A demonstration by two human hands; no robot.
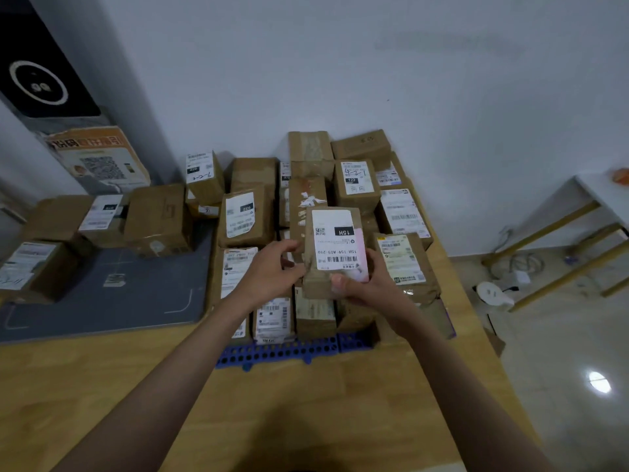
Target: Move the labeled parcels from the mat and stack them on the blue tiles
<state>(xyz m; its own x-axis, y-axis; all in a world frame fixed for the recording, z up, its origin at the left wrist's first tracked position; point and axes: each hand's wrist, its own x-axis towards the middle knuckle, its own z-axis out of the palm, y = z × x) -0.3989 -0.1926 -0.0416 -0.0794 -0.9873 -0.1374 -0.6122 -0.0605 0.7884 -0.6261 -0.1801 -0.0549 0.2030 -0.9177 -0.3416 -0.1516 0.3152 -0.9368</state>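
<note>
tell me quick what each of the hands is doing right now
Left hand: grips the 15H parcel on its left edge.
Right hand: grips the same parcel's lower right corner.

Dim, soft-focus wide-angle view; glare spot on glossy floor (599, 382).

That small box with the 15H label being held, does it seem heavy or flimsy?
Probably light: the 15H parcel sits between the left hand and right hand by fingertips alone. Likely fairly stiff, since its cardboard edges look square. The creased tape suggests some give.

Labeled brown parcel (335, 250) above stacked parcels (246, 216)
</note>
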